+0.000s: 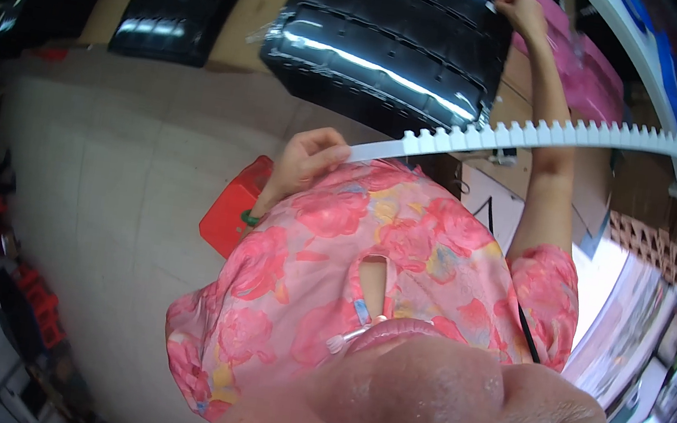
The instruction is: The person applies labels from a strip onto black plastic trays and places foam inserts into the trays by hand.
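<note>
Before a pink floral shirt point(443, 269), left hand point(311, 158) pinching a long white toothed plastic strip point(531, 137), right hand point(523, 17) at a glossy black plastic panel point(393, 37), its grip unclear.

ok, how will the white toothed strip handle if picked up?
White toothed strip: probably light, since the left hand pinches it by one end. Likely bendy, being long and narrow, though the lens may exaggerate its curve. Toothed along one edge, it could snag.
</note>
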### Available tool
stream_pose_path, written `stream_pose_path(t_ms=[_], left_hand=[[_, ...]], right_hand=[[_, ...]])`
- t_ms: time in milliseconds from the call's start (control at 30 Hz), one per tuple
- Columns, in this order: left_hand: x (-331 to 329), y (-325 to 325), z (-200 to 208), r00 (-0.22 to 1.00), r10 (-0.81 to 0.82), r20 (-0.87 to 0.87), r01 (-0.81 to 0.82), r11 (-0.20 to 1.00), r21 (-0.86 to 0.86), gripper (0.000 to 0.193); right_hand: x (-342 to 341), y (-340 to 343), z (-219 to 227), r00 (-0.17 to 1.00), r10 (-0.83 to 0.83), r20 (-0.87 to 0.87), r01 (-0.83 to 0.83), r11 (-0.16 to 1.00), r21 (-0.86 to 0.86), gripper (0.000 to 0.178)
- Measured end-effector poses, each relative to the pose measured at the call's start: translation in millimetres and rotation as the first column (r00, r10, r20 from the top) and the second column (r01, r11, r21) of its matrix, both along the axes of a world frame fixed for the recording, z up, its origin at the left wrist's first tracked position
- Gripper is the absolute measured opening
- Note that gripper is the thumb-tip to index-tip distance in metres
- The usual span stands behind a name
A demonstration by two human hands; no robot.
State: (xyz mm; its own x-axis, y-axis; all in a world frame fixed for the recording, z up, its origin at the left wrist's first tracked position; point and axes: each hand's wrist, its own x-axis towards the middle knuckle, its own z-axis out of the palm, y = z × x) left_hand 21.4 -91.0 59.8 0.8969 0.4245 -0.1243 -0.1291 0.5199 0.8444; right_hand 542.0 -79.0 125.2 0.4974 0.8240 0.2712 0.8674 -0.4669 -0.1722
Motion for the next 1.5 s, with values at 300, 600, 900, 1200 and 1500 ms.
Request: stream_pose_path(t_ms=[300, 600, 900, 1200, 1500], left_hand=[[-4.3, -15.7, 4.2, 0.997, 0.059, 0.044, -0.06, 0.998, 0.032, 0.014], [-9.1, -26.7, 7.2, 0.988, 0.147, 0.037, -0.146, 0.989, -0.031, 0.015], [-14.3, -24.6, 15.9, 0.987, 0.115, -0.115, -0.1, 0.987, 0.128, 0.015], [-20.1, -21.0, 23.5, 0.981, 0.067, -0.18, -0.079, 0.995, -0.062, 0.011], [-10.2, -19.5, 24.7, 0.983, 0.038, -0.18, -0.059, 0.991, -0.116, 0.011]], right_hand=[[-23.0, 2.9, 6.3, 0.999, 0.042, -0.002, -0.042, 0.999, 0.011, 0.032], [-35.7, 11.1, -6.2, 0.981, 0.178, -0.083, -0.174, 0.984, 0.048, 0.027], [1.7, -10.0, -30.2, 0.851, 0.265, -0.454, -0.246, 0.964, 0.102, 0.032], [-29.5, -11.9, 7.0, 0.237, 0.762, -0.603, -0.383, 0.644, 0.662, 0.019], [-48.2, -9.4, -0.6, 0.928, 0.189, -0.322, -0.191, 0.981, 0.026, 0.022]])
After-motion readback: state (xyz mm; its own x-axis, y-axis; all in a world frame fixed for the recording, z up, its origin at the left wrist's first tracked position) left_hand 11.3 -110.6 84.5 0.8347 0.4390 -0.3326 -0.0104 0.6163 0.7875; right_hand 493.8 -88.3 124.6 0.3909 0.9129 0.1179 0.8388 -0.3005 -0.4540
